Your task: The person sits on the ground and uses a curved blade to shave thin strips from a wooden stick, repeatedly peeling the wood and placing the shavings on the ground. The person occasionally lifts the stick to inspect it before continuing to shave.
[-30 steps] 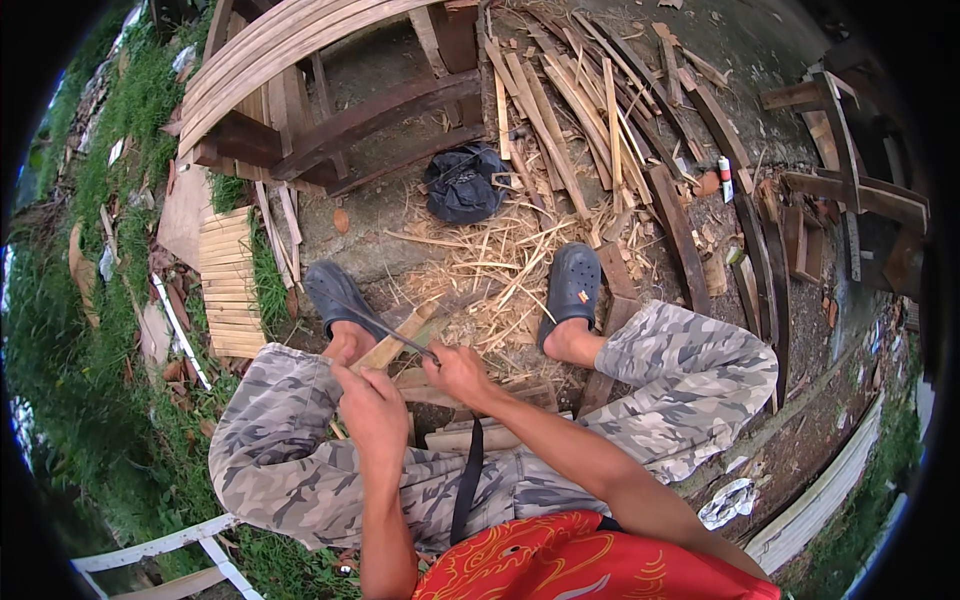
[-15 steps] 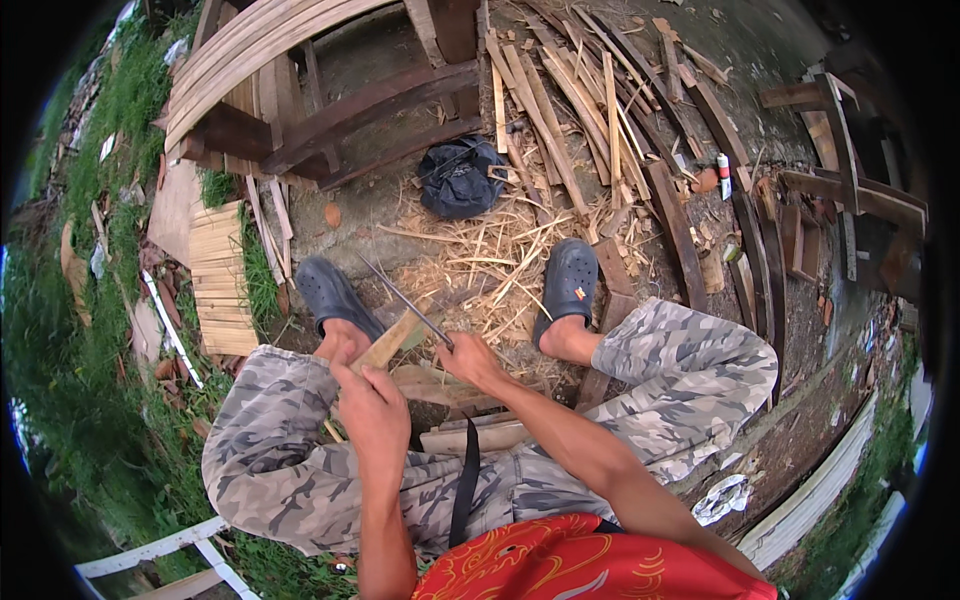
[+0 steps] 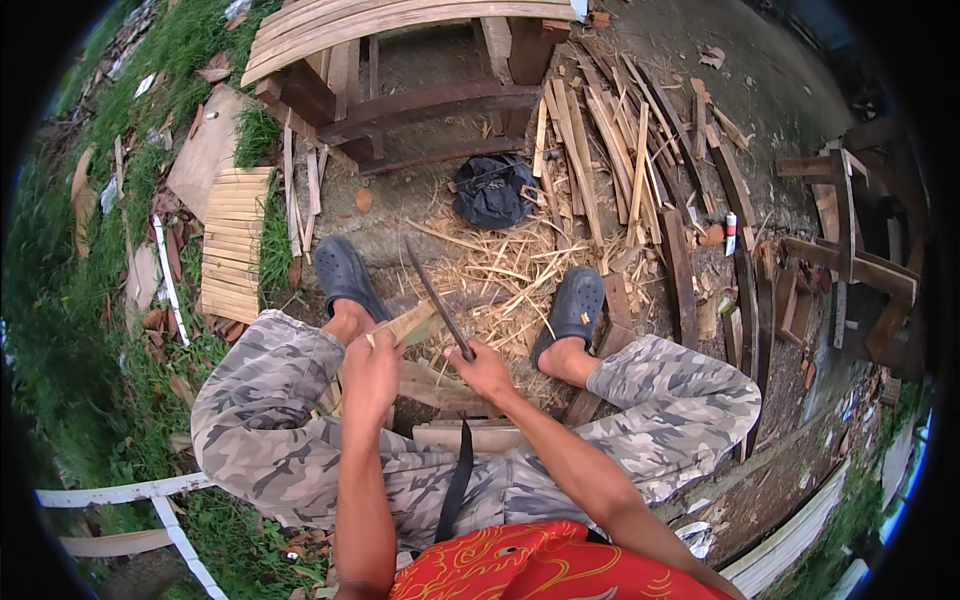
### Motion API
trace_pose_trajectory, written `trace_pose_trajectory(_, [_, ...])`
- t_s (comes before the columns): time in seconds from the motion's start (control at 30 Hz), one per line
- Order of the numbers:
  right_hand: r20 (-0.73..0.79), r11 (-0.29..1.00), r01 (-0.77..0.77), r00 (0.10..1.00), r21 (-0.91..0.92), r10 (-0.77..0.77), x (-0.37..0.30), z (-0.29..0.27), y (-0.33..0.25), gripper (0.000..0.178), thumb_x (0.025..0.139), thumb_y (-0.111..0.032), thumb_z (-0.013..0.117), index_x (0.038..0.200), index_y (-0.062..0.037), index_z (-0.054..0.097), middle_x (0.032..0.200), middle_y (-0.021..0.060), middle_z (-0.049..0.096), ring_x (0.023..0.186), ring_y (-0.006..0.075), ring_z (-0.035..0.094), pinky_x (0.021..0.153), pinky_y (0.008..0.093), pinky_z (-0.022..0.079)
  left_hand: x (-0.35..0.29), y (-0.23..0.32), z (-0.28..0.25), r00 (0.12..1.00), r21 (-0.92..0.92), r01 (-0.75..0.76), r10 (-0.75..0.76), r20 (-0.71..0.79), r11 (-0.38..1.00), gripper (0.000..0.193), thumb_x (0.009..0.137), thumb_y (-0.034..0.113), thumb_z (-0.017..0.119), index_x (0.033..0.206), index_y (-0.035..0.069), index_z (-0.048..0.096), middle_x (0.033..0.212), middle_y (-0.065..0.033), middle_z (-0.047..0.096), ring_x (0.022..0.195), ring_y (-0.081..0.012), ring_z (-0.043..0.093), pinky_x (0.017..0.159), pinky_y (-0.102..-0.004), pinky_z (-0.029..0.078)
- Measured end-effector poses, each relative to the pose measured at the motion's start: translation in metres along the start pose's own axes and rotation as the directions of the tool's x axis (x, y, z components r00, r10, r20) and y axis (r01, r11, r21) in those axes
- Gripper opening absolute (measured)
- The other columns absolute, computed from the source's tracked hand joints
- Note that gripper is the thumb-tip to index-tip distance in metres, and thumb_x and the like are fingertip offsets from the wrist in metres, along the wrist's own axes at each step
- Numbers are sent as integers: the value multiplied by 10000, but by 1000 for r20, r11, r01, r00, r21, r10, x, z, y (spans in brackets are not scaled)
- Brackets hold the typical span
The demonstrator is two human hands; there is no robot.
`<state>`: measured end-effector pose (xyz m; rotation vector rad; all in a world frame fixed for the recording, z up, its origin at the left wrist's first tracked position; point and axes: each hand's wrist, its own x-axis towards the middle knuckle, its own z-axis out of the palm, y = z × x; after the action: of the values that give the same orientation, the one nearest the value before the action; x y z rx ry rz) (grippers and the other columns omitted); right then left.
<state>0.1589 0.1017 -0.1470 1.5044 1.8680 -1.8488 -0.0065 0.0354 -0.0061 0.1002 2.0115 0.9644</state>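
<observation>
My left hand [image 3: 370, 378] is closed around a pale piece of split bamboo [image 3: 412, 318], whose free end slants up and to the right. In my right hand [image 3: 485, 372] is a long dark knife [image 3: 438, 297], gripped at its near end. Its narrow blade points up and slightly left, passing close to the bamboo's far end; whether they touch I cannot tell. Thin bamboo shavings [image 3: 510, 270] lie on the ground between my feet. Below my hands are wooden pieces [image 3: 470, 437], partly hidden by my legs and hands.
A slatted bench [image 3: 430, 105] stands ahead, with a black plastic bag [image 3: 494, 192] near it. Long wooden strips [image 3: 620, 150] are heaped at the far right. A mat of pale slats [image 3: 235, 245] lies left, and dark wooden frames [image 3: 850, 220] stand right.
The knife's blade has swung more upright, and its tip has moved right relative to the bamboo. My left hand still holds the bamboo. The whole view has shifted.
</observation>
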Motion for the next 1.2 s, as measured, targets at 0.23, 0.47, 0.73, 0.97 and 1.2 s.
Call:
trace_pose_trajectory(0.23, [-247,941,300,934,156,-257,2,15,-17,436,903,-413,692,806,8,638,534,138,523,516,289,544,555,428,450,3,-10,1,997,115,-20,30,-78,993,460,1018,348,462,1002,-52,688,804,-153,677,744,-191,614,710,-373,456])
trace_pose_trajectory(0.47, [-137,992,114,983,-53,-120,8,13,-20,299,914,-272,618,833,14,655,622,211,605,584,385,621,575,438,470,0,-15,2,998,-155,10,0,64,988,461,1039,291,480,1184,-135,577,1164,-190,643,1076,-250,659,930,-312,515])
trace_pose_trajectory(0.73, [-167,948,-9,985,-319,-47,8,21,-5,265,894,-267,616,897,-9,676,695,232,654,679,437,660,647,507,520,-5,1,3,997,-213,78,-81,-3,974,398,1046,209,468,1150,-149,608,1105,-160,668,1012,-182,653,922,-300,520])
trace_pose_trajectory(0.97, [-64,942,202,972,-269,-227,6,11,-5,291,893,-296,590,925,-24,690,736,264,665,716,459,665,691,525,536,-3,2,5,993,-175,106,-97,62,979,458,1030,294,486,1252,-105,525,1271,-221,595,1158,-325,642,1007,-406,488])
trace_pose_trajectory(1.2, [-38,948,166,982,-272,-183,17,13,4,282,886,-280,590,902,-19,695,711,271,660,702,448,677,661,521,555,-1,2,9,997,-161,62,-55,51,985,483,1018,286,488,1318,-93,477,1302,-224,576,1118,-315,662,978,-403,506])
